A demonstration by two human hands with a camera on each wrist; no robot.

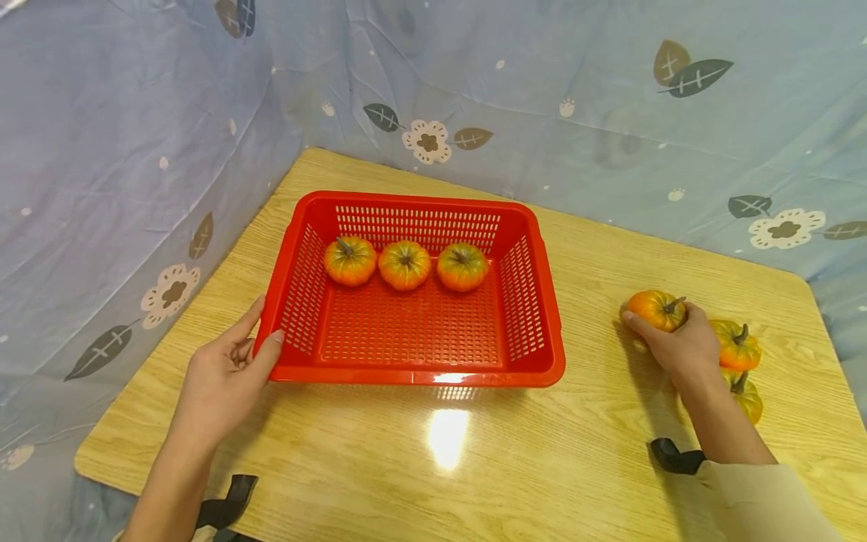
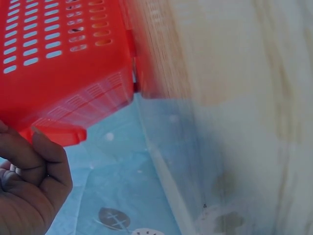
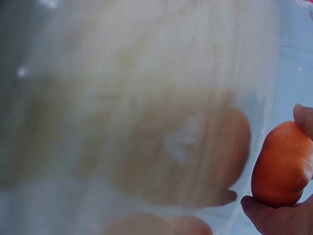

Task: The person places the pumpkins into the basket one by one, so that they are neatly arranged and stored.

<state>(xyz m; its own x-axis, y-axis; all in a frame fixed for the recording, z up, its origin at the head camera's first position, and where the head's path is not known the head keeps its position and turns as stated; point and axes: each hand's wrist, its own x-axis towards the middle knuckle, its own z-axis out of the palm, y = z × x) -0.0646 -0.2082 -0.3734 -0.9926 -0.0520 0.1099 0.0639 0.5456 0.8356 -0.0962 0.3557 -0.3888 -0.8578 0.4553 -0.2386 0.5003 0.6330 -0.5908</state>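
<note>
A red plastic basket (image 1: 413, 375) with slotted walls stands on the table, three small orange pumpkins (image 1: 405, 265) in a row along its far side. My left hand (image 1: 220, 380) grips the basket's near left corner, thumb over the rim; the left wrist view shows its curled fingers (image 2: 54, 164) at the rim. Off to the right, my right hand (image 1: 684, 342) holds another small pumpkin (image 1: 653, 310) between thumb and fingers. In the right wrist view this pumpkin (image 3: 281, 164) appears slightly above the tabletop. Beside that wrist lie more pumpkins (image 1: 737, 346), partly hidden by the forearm.
The wooden table (image 1: 542, 467) is glossy and reflects a bright light in front of the basket. Blue patterned cloth (image 1: 542, 98) hangs along its back and left sides. Black straps (image 1: 677, 457) show at both wrists.
</note>
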